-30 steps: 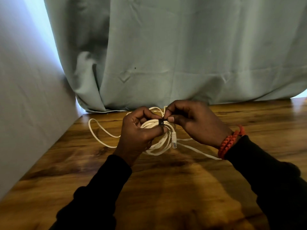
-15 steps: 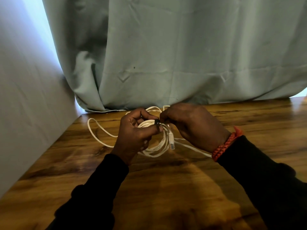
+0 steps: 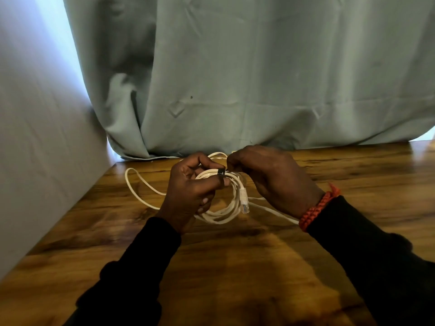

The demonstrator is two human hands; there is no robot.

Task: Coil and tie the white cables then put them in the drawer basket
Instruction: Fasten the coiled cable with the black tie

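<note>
Both hands are engaged at the far middle of the wooden table (image 3: 235, 267). A white cable coil (image 3: 226, 208) is gripped by the left hand (image 3: 188, 191), fingers curled round the bundled loops, thumb laid across them. A small black tie (image 3: 221, 172), wrapped over the top of the bundle, is pinched by the curled fingertips of the right hand (image 3: 270, 180). Coiling is judged largely done; tying is judged in progress, the fastening not confirmed. One loose loop (image 3: 138, 187) is left trailing on the tabletop to the left, and a further strand is seen running under the right wrist, beside an orange bracelet (image 3: 317, 208). A clear plug (image 3: 243, 201) is hung from the coil's right side. No drawer basket is in view, so placement remains outstanding. Movement is bounded by a pale wall (image 3: 35, 161) at the left and a curtain (image 3: 259, 78) close behind the hands; open tabletop is available toward the person and to the right.
</note>
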